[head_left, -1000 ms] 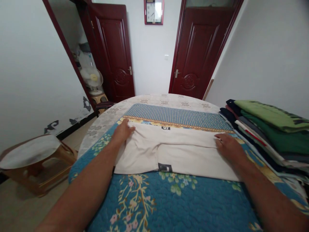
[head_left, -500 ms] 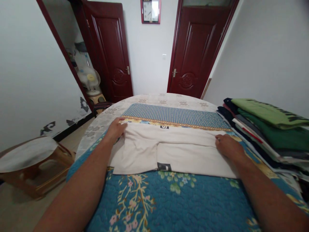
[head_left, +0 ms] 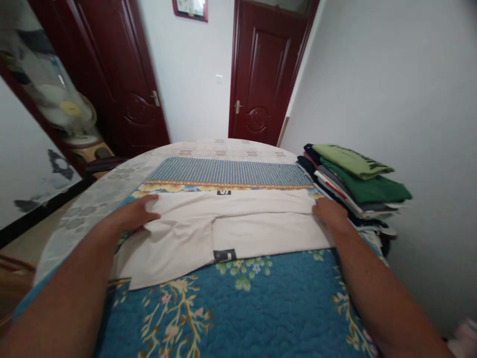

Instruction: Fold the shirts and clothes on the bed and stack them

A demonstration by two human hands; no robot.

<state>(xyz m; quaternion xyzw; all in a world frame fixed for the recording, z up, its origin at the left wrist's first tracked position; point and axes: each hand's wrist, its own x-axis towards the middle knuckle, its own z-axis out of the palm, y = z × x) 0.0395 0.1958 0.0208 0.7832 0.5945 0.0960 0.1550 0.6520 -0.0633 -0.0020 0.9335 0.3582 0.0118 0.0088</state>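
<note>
A cream folded garment [head_left: 238,233] lies across a blue floral quilt [head_left: 242,308] on a round table. It has a small dark label at its front edge and another at its far edge. My left hand [head_left: 132,216] rests on the garment's left end, fingers curled round the cloth edge. At the garment's right end, my right hand [head_left: 330,214] is closed on the cloth. Both forearms reach in from the bottom of the view.
A stack of folded clothes [head_left: 350,181], green ones on top, sits at the table's right edge against the wall. A striped blue band [head_left: 227,171] of the quilt lies beyond the garment. Two dark red doors [head_left: 261,74] stand behind; a fan [head_left: 69,109] at left.
The view has swung right and closer. My left hand has slid down along the garment's left end, and the cloth's left part now spreads wider. My right hand keeps its grip at the right end.
</note>
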